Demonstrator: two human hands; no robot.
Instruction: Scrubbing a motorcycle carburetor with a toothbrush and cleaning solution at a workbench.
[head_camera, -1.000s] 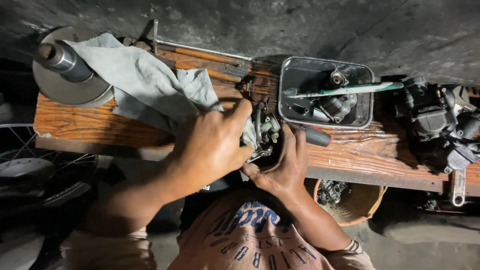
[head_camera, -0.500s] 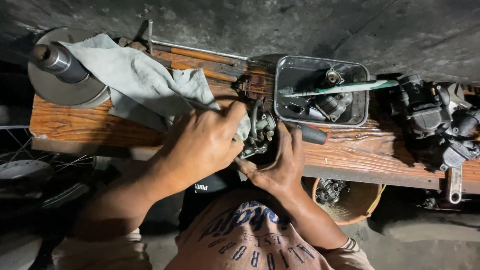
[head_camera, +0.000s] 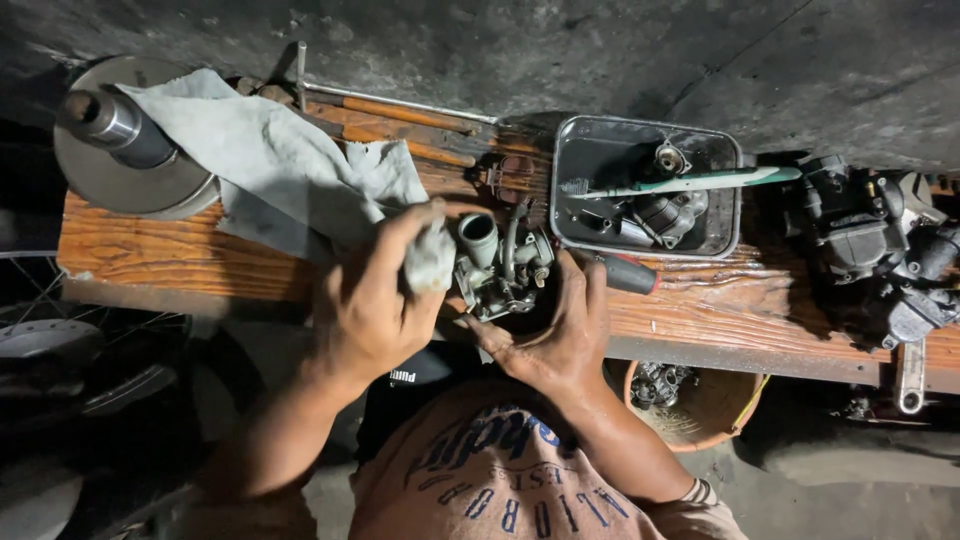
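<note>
Wooden bench (head_camera: 200, 250) runs w/ its near edge across mid frame; far edge butts a dark grey wall at top. Bare wood mostly lower left of the cloth and lower right, btw the tray and the dark engine parts. Below the near edge the drop is open, w/ a spoked wheel (head_camera: 40, 310) at far left and an orange basket (head_camera: 700, 405) at lower right.

Counts: 1 carburetor, 1 grey cloth, 1 metal tray, 1 toothbrush, 1 round metal pulley, 1 red-handled tool, 2 long rods along the far edge.

Carburetor (head_camera: 500, 270) sits centre frame, just over the near edge: small cast-metal body, dull silver and grimy, short round inlet tube at its upper left, thin hose looping over the top. Left hand (head_camera: 375, 300) grips a wad of the cloth (head_camera: 280, 165), pressed to the carb's left side. Right hand (head_camera: 560, 330) cups it from below and right, fingers curled around it.

Tray (head_camera: 735, 215) upper right of centre holds small carb parts; green-handled toothbrush (head_camera: 690, 183) lies across its rim. Red-handled tool (head_camera: 628, 273) lies just right of the right hand. Pulley (head_camera: 120, 160) upper left, partly under the cloth.
</note>
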